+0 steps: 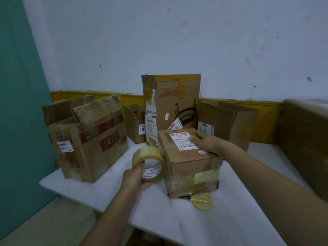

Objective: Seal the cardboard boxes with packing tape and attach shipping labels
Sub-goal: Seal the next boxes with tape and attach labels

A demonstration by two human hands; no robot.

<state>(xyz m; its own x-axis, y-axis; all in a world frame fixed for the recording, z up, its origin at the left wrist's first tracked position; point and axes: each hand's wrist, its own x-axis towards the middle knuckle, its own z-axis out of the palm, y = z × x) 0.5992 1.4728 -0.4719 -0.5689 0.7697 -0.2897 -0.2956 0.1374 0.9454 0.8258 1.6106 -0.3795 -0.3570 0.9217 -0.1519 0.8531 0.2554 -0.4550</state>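
Observation:
A small closed cardboard box (191, 167) stands in the middle of the white table (239, 219). A white shipping label (182, 142) lies on its top. My right hand (204, 142) rests flat on the box top beside the label, fingers straight. My left hand (134, 176) grips a roll of clear packing tape (150, 163), with fingers through its core, just left of the box. Yellow-handled scissors (202, 200) lie on the table against the box's front edge, partly tucked under it.
A worn open box (88, 139) stands at the left. A tall box (175, 107) with a pan print stands behind, flanked by a small box (134, 123) and an open box (230, 121). A large carton (305, 142) fills the right edge.

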